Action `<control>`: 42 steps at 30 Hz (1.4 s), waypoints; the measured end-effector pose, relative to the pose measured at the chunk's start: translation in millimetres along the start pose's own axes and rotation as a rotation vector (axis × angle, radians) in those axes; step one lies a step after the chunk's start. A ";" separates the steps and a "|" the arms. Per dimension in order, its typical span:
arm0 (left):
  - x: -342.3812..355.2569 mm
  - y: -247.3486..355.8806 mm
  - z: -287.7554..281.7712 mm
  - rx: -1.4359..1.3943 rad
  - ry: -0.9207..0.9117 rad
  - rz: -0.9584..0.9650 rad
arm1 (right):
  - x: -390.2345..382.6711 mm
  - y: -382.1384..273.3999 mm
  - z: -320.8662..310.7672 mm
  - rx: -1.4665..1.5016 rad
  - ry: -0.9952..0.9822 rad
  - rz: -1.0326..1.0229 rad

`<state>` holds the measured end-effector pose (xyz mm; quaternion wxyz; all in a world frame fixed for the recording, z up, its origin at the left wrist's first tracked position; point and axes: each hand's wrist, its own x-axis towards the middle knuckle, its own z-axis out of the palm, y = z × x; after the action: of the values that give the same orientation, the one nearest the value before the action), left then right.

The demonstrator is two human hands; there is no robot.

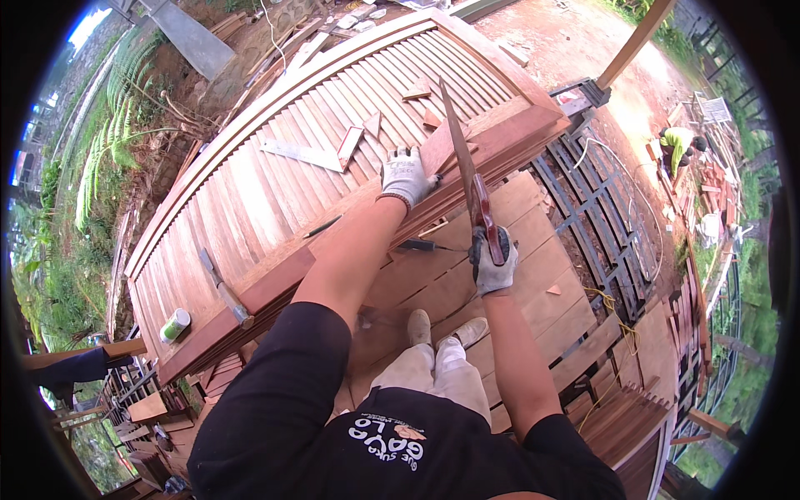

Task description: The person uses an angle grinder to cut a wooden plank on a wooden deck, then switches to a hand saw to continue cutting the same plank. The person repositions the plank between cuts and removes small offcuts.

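My right hand (pixel 493 260), in a grey and white work glove, is closed round the reddish-brown handle of a handsaw (pixel 460 146). The saw's long blade points away from me, across a wood offcut (pixel 442 150) at the edge of a large louvred wooden panel (pixel 258 187). My left hand (pixel 406 175), in a similar glove, lies on the panel's near frame with its fingers stretched out, next to the offcut. A try square (pixel 302 155) with a wooden stock and metal blade lies left of it, near small triangular wood pieces (pixel 372 125).
A chisel (pixel 218 279) and a green-white can (pixel 175 325) stand out at the panel's left end. A dark-handled tool (pixel 419 245) lies below the frame. Planks (pixel 533 250) are underfoot, with metal grating (pixel 587 200) to the right. Another person (pixel 679 143) crouches far right.
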<state>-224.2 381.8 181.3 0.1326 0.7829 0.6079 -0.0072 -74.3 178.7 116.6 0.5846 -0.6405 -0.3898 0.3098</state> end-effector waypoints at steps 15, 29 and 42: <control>-29.9 -19.1 29.0 0.026 0.042 -0.034 | -52.4 -27.7 26.2 -0.095 0.023 -0.020; -29.7 -22.8 37.6 0.023 0.081 0.023 | -96.4 -54.1 -8.5 -0.083 -0.004 0.153; -28.6 -21.2 36.0 0.037 0.067 0.030 | -95.9 -45.0 5.9 -0.102 0.045 0.125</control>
<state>-246.5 351.6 147.3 0.0977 0.7940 0.6000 0.0097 -133.8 99.7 154.8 0.5394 -0.6993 -0.3512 0.3110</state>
